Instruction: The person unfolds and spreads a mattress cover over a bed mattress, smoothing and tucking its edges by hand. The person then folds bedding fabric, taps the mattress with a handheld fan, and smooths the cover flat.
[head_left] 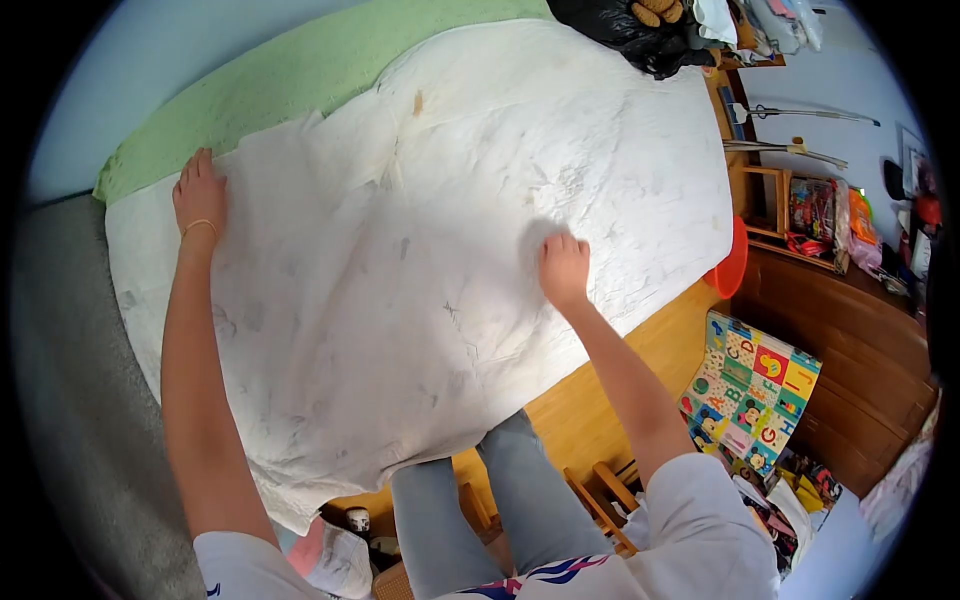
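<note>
A large white cloth with creases and faint marks covers most of the surface in front of me, and a green cover shows along its far edge. At the cloth's far left edge, my left hand rests with its fingers stretched forward, close to the green cover. My right hand is on the right part of the cloth, its fingers curled in. Whether it pinches any of the cloth is hidden.
A black plastic bag lies at the far right corner. On the right stand a red basin, a colourful alphabet mat and a brown wooden cabinet. Wooden stool legs are beside my legs.
</note>
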